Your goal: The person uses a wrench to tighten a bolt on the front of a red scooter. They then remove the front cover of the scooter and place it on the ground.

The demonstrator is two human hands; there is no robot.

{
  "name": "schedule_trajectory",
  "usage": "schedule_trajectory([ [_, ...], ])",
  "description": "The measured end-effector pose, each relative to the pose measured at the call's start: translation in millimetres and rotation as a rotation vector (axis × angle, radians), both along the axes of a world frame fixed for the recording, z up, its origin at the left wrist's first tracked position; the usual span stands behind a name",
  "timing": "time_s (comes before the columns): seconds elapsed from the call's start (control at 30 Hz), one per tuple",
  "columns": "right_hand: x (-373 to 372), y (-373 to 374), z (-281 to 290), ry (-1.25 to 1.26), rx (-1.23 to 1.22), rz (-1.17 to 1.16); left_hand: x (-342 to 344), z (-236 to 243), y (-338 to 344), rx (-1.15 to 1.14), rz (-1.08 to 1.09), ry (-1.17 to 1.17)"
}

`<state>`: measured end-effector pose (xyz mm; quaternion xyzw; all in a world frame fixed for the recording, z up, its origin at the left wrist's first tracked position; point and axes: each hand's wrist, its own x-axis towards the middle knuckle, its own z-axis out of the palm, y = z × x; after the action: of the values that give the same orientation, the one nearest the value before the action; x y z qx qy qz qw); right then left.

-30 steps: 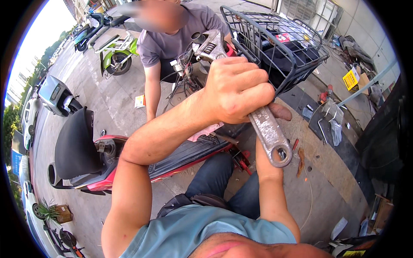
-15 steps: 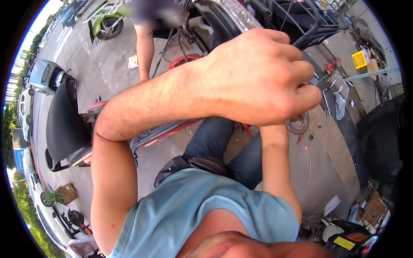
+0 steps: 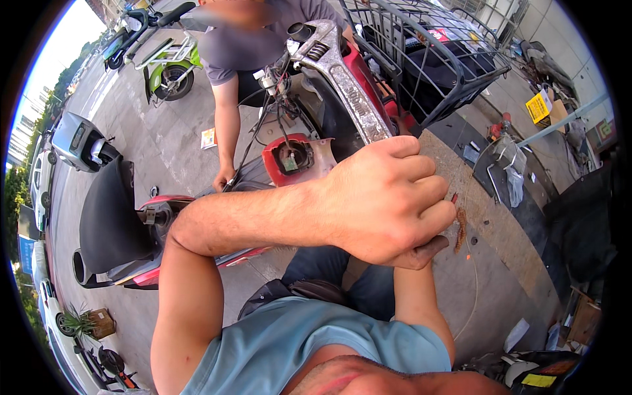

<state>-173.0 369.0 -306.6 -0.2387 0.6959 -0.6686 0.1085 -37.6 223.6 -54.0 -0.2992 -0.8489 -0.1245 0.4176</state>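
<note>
My left hand (image 3: 395, 204) crosses in front of my body, its fist wrapped round the handle of a large, worn adjustable wrench (image 3: 352, 95). The wrench slants up and left from the fist. At its head, a dark round part (image 3: 299, 31) shows by the jaws; I cannot tell whether they grip it. My right forearm (image 3: 416, 293) rises behind the left fist, which hides most of my right hand. Beyond the wrench is a red scooter (image 3: 289, 161) with its front opened and wires exposed. A co-worker's hand (image 3: 225, 178) touches the scooter at the left.
The scooter's black seat (image 3: 108, 214) extends to the left. A black metal cage basket (image 3: 434, 59) stands at the far right, near a yellow box (image 3: 540, 105). A green scooter (image 3: 171, 69) is parked at the far left. Scraps lie on the pavement at right.
My left fist sits lower and slightly further left in view. The wrench's head has come into view, while its ring end is now hidden. More of the co-worker and scooter shows.
</note>
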Motion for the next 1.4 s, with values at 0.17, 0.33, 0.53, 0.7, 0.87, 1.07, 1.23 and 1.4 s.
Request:
schedule_trajectory([
  [0.17, -56.3, -74.8, -21.6, 0.300, 0.134, -0.030, 3.0, -1.9, -1.5, 0.054, -0.059, 0.045],
  [0.33, -105.3, -144.8, -40.0, 0.447, 0.196, -0.019, 17.9, -6.3, -10.7, -0.019, -0.061, 0.014],
  [0.53, -123.3, -158.1, -42.6, 0.477, 0.241, -0.007, 38.6, -2.1, -30.0, -0.133, -0.113, -0.097],
  [0.7, -123.7, -158.1, -43.5, 0.480, 0.256, 0.001, 50.7, -3.9, -37.4, -0.137, -0.150, -0.085],
  [0.87, -115.1, -151.8, -31.2, 0.458, 0.264, -0.015, 23.0, 0.3, -27.2, -0.168, -0.124, 0.065],
  [1.07, -52.0, -49.5, 53.8, 0.249, 0.203, -0.077, 6.6, 8.4, -19.4, -0.126, -0.124, 0.261],
  [1.23, 30.0, -47.2, 239.1, -0.311, -0.277, 0.604, 12.1, 1.2, 33.2, -0.184, -0.276, 0.279],
  [1.4, 33.7, -57.3, 294.0, -0.207, -0.015, 0.818, 2.5, -16.0, 41.1, -0.266, -0.243, 0.374],
])
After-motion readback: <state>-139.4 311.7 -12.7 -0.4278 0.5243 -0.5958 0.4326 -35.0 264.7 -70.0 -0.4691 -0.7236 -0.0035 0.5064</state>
